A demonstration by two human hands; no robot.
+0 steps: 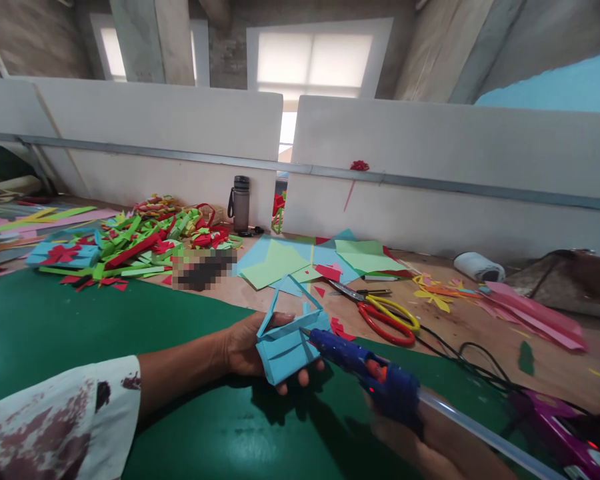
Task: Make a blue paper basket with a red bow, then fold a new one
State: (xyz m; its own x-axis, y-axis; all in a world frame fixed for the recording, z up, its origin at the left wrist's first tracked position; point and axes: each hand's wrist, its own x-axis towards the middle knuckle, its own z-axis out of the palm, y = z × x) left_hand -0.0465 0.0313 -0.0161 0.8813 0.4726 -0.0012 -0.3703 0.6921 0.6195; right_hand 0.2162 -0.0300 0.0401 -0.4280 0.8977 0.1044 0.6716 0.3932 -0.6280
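My left hand point(250, 345) is closed round a small light-blue folded paper bag point(291, 352) with thin paper handles, its fingertips showing under the lower edge. In my right hand point(405, 427) is a dark blue hot glue gun point(350, 357), with a small red light lit and a clear glue stick point(480, 430) running out of its back. The gun's nozzle meets or nearly meets the upper part of the bag's front; whether it touches I cannot tell. Both hands are above a green mat point(195, 427).
Scissors point(387, 317) with red and yellow handles lie beyond the bag, near coloured paper sheets point(280, 263). A heap of green and red paper strips point(155, 240) and a dark bottle point(241, 203) stand back left. Black cords point(473, 360) and a purple device point(560, 430) are at right.
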